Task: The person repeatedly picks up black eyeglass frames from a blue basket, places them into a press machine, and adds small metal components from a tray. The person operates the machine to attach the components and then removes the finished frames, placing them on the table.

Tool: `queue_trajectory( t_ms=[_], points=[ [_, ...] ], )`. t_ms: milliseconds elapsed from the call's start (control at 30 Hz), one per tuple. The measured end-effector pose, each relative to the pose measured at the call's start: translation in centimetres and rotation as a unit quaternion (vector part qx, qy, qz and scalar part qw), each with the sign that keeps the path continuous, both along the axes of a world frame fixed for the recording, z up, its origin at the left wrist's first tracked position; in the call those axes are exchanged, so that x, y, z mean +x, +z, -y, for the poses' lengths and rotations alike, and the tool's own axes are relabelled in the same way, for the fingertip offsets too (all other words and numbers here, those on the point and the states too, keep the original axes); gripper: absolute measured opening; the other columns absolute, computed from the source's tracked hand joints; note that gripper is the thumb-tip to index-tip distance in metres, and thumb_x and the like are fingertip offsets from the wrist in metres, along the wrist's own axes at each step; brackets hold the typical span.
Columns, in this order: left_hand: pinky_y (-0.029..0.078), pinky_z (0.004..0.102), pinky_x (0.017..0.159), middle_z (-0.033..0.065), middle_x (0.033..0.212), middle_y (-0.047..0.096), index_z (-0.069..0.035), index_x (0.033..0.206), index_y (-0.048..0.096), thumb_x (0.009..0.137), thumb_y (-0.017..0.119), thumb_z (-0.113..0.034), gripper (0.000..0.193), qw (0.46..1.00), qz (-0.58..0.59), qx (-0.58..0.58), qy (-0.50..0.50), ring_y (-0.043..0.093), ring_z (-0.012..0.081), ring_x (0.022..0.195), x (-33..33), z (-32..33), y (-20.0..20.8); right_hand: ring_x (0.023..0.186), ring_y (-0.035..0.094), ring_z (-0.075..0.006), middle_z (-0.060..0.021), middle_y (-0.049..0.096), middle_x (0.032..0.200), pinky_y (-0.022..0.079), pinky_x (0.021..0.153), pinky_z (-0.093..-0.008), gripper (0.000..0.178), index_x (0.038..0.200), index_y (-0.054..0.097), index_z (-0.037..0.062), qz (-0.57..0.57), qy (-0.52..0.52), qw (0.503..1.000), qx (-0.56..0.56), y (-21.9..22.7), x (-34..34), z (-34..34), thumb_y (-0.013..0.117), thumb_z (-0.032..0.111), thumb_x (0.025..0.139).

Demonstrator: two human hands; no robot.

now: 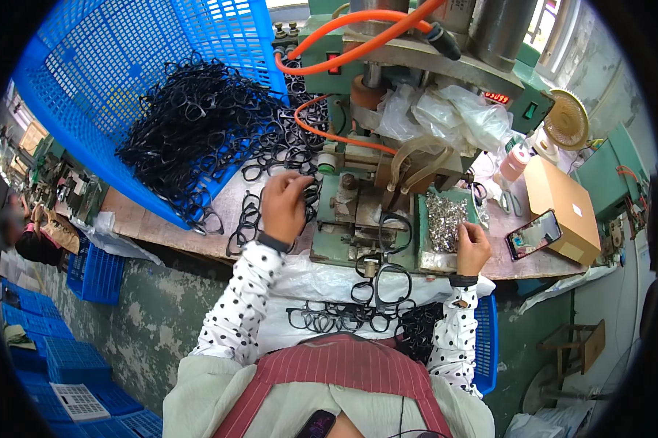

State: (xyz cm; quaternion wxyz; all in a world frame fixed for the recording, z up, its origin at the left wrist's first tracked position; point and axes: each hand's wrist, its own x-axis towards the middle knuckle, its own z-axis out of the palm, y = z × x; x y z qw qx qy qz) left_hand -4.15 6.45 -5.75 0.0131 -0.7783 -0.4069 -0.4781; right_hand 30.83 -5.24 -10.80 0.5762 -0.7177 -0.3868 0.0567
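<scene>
My left hand (284, 208) is closed, its fingers curled beside loose black spectacle frames (249, 212) on the bench left of the green press (329, 244). What its fingertips hold, if anything, I cannot make out. My right hand (473, 250) pinches thumb and finger together at the edge of a green tray (422, 232) heaped with small shiny metal parts (446, 219). Anything in that pinch is too small to name. Between my hands, a black spectacle frame (409, 286) stands at the front of the press. More frames (322, 320) lie in my lap on white plastic.
A large blue basket (73, 80) of black frames stands at the left. Orange hoses (358, 18) cross the press top, and clear plastic (446, 117) hangs there. A phone (533, 235), scissors (510, 203), a cardboard box (559, 208) and a small fan (565, 120) are at the right.
</scene>
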Motion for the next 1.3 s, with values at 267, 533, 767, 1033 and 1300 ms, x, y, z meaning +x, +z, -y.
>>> queue_trajectory(
  t_ms=[267,533,767,1033,1300],
  points=[
    [0.045,0.0350,0.091,0.0082,0.118,0.062,-0.018,0.100,0.073,0.074,0.068,-0.004,0.030,0.965,-0.177,-0.166,-0.103,0.058,0.0295,0.109,-5.2,-7.9,-7.4,0.061,0.057,-0.0076,-0.0035,0.065,0.070,0.046,0.057,-0.0248,0.006,0.084,0.067,0.0029,0.016,0.017,1.000,0.009,-1.8,0.8,-0.8,0.071,0.007,0.082],
    [0.050,0.0271,0.065,0.0075,0.095,0.064,-0.004,0.106,0.056,0.103,0.042,-0.027,0.027,0.870,0.387,-0.287,-0.109,0.063,0.0155,0.076,-5.8,-2.3,-0.9,0.082,0.061,-0.0336,-0.0125,0.066,0.085,0.047,0.075,-0.0425,0.011,0.092,0.066,0.0061,0.275,0.014,0.961,-0.017,-1.2,0.4,0.1,0.063,0.002,0.082],
    [0.036,0.0193,0.049,-0.0043,0.070,0.047,-0.011,0.089,0.055,0.099,0.052,-0.031,0.023,0.830,0.490,-0.237,0.123,0.047,0.0068,0.053,-13.2,2.7,-12.1,0.081,0.061,-0.0337,-0.0126,0.066,0.086,0.047,0.075,-0.0407,0.009,0.092,0.066,0.0052,0.252,0.009,0.968,0.020,0.6,-1.3,-0.9,0.064,0.005,0.083],
    [0.039,0.0261,0.048,0.0020,0.066,0.052,-0.007,0.081,0.057,0.097,0.046,-0.027,0.027,0.847,0.342,-0.407,-0.017,0.053,0.0117,0.050,-10.4,-6.8,-13.1,0.074,0.061,-0.0079,-0.0047,0.071,0.085,0.048,0.068,-0.0209,0.016,0.098,0.073,-0.0008,-0.160,0.072,0.982,0.072,3.7,-3.8,-2.4,0.069,0.002,0.083],
    [0.040,0.0192,0.047,0.0036,0.092,0.060,-0.008,0.100,0.051,0.101,0.050,-0.020,0.012,0.871,0.366,-0.319,-0.068,0.060,0.0078,0.066,-3.6,-1.0,-1.5,0.069,0.056,-0.0070,-0.0014,0.066,0.076,0.044,0.064,-0.0205,0.009,0.090,0.070,-0.0007,-0.197,0.205,0.950,0.127,8.3,-10.4,-2.2,0.071,-0.001,0.081]
  ],
)
